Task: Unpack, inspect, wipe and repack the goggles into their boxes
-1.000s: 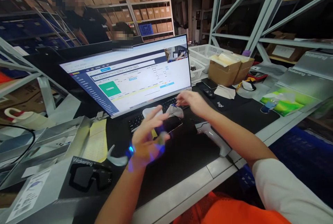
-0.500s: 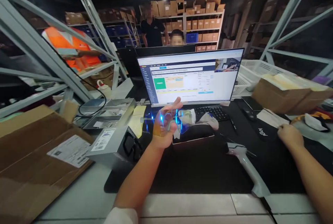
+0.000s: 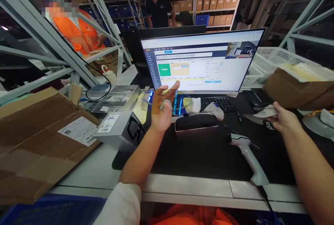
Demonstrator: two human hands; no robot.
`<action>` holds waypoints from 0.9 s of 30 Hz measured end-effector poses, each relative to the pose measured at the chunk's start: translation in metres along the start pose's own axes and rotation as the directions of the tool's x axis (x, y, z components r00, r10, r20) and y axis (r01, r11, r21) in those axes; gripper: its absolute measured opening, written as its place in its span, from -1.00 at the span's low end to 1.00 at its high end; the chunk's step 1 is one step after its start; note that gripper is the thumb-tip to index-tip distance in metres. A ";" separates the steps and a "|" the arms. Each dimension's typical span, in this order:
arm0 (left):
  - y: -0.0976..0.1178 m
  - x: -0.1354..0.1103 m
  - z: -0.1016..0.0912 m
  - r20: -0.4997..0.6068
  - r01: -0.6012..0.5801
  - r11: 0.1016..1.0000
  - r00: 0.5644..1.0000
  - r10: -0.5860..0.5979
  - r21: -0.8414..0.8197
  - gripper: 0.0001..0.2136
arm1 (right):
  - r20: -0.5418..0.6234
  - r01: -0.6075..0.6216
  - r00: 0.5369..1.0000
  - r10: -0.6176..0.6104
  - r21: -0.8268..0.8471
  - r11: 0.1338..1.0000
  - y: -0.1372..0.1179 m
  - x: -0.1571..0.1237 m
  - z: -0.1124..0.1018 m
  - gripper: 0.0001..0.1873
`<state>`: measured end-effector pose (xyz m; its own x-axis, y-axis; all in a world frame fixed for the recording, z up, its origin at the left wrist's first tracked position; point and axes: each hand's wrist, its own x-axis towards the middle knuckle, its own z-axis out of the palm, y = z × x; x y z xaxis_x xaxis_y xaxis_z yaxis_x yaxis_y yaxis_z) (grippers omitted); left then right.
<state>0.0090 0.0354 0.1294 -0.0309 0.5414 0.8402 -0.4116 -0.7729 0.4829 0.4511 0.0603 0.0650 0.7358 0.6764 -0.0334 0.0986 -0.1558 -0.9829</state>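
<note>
My left hand [image 3: 161, 115] holds up a pair of clear-framed glasses [image 3: 180, 103] with blue reflections on the lenses, in front of the monitor. Its thumb is by the nose bridge and the other fingers point upward. At the right, my right hand [image 3: 284, 118] pinches a thin, pale, paper-like piece [image 3: 264, 113] above the desk mat. Below the glasses lies a black case [image 3: 197, 122], with crumpled white wrapping [image 3: 213, 110] behind it. A grey box [image 3: 118, 132] printed with black glasses frames stands left of my left forearm.
A barcode scanner [image 3: 245, 155] lies on the black mat [image 3: 193, 155]. Behind are a keyboard [image 3: 221, 104] and a monitor [image 3: 198, 64]. Cardboard boxes flank the desk, a large one [image 3: 39, 148] at left. Across the desk stands a person in an orange vest [image 3: 75, 31], with other people beyond.
My right hand has lifted the pale paper-like piece from the mat and moved left and up with it. My left hand still holds the glasses, now turned differently. The camera view has tilted down.
</note>
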 end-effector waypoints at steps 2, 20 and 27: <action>0.004 0.006 -0.008 -0.044 -0.013 0.999 0.999 0.015 0.044 -0.67 | 0.220 -0.093 0.972 0.082 0.044 0.995 -0.003 -0.021 0.001 -0.77; 0.005 0.002 -0.012 -0.019 -0.046 0.989 0.999 0.049 0.137 -0.61 | 0.412 0.445 0.830 -0.376 -0.083 0.892 -0.086 -0.120 0.076 -0.49; 0.009 -0.006 0.001 0.073 -0.056 0.993 0.996 0.048 0.108 -0.65 | 0.525 0.612 0.720 -0.454 -0.172 0.772 -0.136 -0.155 0.077 -0.47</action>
<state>0.0066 0.0246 0.1288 0.0165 0.4780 0.8782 -0.3088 -0.8329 0.4592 0.2722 0.0317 0.1905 0.1331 0.9355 0.3273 0.6417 0.1703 -0.7478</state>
